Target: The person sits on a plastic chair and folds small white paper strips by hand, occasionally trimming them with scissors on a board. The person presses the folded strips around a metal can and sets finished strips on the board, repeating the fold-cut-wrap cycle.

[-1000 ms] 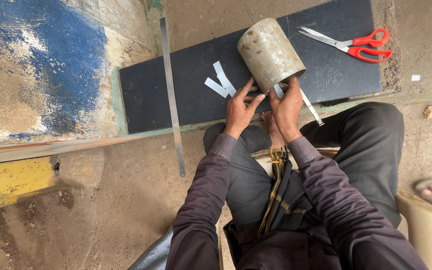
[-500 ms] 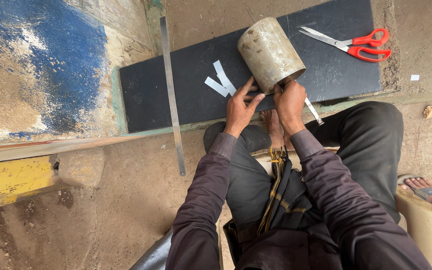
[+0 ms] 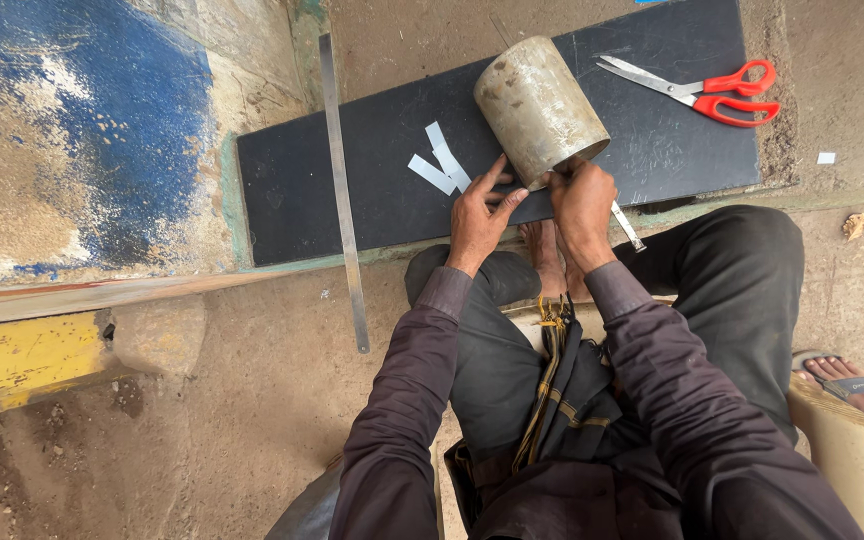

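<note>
Metal cylinder [image 3: 540, 108] lay tilted on the black board [image 3: 332, 190]. Right hand [image 3: 582, 205] gripped its near rim, clenched. Left hand [image 3: 479, 212] rested open-fingered beside it, grasping nothing.

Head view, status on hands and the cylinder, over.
Left hand flat on black board, fingertips by metal cylinder. Right hand grips cylinder's open rim. Two white strips beside left hand; scissors and long ruler lie apart.

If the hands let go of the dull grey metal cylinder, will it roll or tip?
The dull grey metal cylinder leans tilted on the black board, so it would probably tip over. Its round wall suggests it may then roll. It looks stiff.
</note>
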A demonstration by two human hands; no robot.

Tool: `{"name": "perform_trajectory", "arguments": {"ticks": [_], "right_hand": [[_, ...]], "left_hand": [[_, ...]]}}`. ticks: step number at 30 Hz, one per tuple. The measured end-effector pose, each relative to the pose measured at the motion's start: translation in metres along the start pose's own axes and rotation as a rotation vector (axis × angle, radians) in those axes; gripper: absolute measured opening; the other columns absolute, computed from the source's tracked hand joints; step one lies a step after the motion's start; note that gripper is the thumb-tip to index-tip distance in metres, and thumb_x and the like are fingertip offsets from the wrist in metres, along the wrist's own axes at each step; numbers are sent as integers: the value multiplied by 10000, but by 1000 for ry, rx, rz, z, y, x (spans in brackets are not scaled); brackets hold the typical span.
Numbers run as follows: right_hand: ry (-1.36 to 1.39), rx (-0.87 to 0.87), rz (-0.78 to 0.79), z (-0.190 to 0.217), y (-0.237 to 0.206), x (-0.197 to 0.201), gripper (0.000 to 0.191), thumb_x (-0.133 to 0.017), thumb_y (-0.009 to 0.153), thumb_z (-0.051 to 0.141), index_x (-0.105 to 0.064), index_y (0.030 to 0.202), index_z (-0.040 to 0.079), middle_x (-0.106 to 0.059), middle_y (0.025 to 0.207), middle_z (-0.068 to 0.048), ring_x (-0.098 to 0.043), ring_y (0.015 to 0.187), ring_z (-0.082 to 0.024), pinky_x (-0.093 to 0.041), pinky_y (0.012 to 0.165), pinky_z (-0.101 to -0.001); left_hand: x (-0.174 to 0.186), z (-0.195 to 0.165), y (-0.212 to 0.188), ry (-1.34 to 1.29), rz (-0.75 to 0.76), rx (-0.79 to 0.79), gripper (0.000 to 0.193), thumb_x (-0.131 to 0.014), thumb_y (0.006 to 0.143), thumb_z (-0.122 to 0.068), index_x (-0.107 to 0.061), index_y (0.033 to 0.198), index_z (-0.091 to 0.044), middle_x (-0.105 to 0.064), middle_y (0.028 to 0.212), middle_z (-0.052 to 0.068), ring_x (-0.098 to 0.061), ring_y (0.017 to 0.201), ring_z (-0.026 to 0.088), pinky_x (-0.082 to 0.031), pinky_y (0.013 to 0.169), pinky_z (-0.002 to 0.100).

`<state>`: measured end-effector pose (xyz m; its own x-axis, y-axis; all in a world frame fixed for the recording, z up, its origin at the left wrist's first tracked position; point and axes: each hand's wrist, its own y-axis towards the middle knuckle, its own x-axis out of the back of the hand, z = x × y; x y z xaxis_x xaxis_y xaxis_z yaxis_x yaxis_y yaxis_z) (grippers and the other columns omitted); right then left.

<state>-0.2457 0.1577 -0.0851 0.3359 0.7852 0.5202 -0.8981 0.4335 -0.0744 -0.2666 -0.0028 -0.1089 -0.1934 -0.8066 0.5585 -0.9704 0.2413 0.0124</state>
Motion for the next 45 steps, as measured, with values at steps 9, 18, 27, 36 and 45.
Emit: {"name": "perform_trajectory", "arguments": {"ticks": [9, 18, 27, 36, 45], "right_hand": [[27, 4, 23, -4, -16, 7, 284, -790, 902, 177, -718, 1057, -51, -741, 843, -237, -758, 767, -368, -576, 713, -437], [-53, 106, -13, -4, -2, -4, 203, -767, 955, 126, -746, 1034, -60, -733, 884, -271, -727, 826, -420, -555, 707, -467], [104, -56, -23, -9, -4, -7, 201, -780, 920, 121, -755, 1036, -42, -759, 885, -211, -770, 783, -296, -578, 701, -390], [193, 78, -71, -15, -10, 2, 274, -791, 845, 86, -719, 1076, -42, -767, 891, -185, -770, 824, -291, -587, 724, -381], [60, 110, -34, -22, -5, 1, 191, -808, 916, 166, -772, 1022, 11, -762, 881, -176, -764, 772, -304, -581, 696, -386]], "left_hand": [[2, -1, -2, -2, -1, 0, 678, -735, 913, -457, -543, 1496, -169, -725, 1209, 136, -778, 968, 232, -634, 670, 338], [1, 2, -2, 9, 4, 4, 672, -749, 916, -439, -542, 1504, -188, -729, 1200, 132, -775, 981, 238, -641, 702, 347], [-2, 7, -1, 14, 12, 22, 680, -756, 909, -425, -533, 1505, -186, -723, 1212, 148, -770, 977, 246, -644, 710, 355], [-2, 9, -1, 9, 9, 27, 690, -770, 896, -416, -538, 1498, -171, -726, 1218, 155, -775, 966, 242, -642, 692, 352], [-2, 9, 0, -1, 3, 15, 682, -768, 900, -412, -542, 1497, -172, -726, 1221, 154, -772, 972, 241, -644, 690, 350]]}}
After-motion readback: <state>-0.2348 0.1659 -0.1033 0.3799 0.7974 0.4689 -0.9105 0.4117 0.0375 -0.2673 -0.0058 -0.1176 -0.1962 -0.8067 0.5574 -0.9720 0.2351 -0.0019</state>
